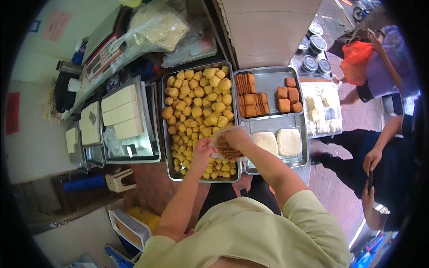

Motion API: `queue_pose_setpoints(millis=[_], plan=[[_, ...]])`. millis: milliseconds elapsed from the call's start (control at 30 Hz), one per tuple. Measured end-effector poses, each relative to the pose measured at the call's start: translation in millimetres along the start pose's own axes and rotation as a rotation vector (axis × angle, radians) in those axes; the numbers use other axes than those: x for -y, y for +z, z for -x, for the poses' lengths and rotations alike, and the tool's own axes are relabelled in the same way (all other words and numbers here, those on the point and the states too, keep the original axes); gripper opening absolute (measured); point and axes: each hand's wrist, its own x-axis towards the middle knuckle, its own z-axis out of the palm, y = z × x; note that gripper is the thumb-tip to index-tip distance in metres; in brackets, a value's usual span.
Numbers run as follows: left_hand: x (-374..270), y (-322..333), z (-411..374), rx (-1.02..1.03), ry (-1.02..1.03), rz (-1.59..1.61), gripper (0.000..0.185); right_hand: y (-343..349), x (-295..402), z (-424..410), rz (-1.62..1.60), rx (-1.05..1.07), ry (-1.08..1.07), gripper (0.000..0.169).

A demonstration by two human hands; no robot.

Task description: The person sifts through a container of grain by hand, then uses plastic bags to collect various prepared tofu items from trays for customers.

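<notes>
A clear plastic bag (246, 131) with thin brown tofu slices (231, 154) in it is held above the right edge of a deep metal tray (170, 172) of golden fried tofu puffs (197, 102). My left hand (202, 152) pinches the bag's left edge. At the bag's mouth, my right hand (238, 138) reaches in over the slices; its fingers are partly hidden, so their grip is unclear. Just right of the bag, two white tofu blocks (289, 142) lie in a shallow metal tray (258, 125). Behind them, another tray (264, 75) bears brown tofu slices (252, 104) and brown tofu cubes (288, 94).
At left, trays hold cut white tofu (122, 107), below a scale (102, 58) and a filled plastic bag (157, 28). Lidded tubs (317, 43) and a tray of packed white pieces (318, 107) stand at right. Two people (385, 60) are beyond. A stool (117, 181) is on the floor.
</notes>
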Motion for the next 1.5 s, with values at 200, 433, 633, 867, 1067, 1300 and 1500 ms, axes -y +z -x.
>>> queue_pose_setpoints(millis=[200, 433, 633, 867, 1067, 1300, 1500], plan=[[-3.5, -13.2, -17.8, 0.174, -0.102, 0.366, 0.040, 99.7, -27.4, -3.6, -0.206, -0.431, -0.009, 0.024], [-17.7, -26.9, -13.0, 0.435, -0.180, 0.382, 0.039, 66.7, -8.5, 21.9, -0.376, -0.532, 0.161, 0.021], [-35.9, -33.9, -22.1, 0.515, -0.140, 0.460, 0.039, 41.6, 13.2, 36.6, -0.056, -0.607, -0.069, 0.022], [-165.7, -84.0, 29.7, 0.609, 0.006, 0.426, 0.049, -18.8, 87.4, 110.0, -1.077, -0.773, 0.175, 0.024], [-412.6, -159.2, 69.2, 0.527, 0.612, 0.312, 0.051, -80.0, 120.7, 132.1, -1.581, -1.197, 0.025, 0.021], [-560.0, -259.4, 10.6, 0.108, 1.181, 0.119, 0.037, -85.8, 149.4, 95.8, -1.635, -1.149, 0.009, 0.023], [-485.5, -327.1, -84.7, -0.210, 1.029, 0.270, 0.052, -61.8, 138.3, 101.1, -1.551, -1.183, 0.145, 0.023]])
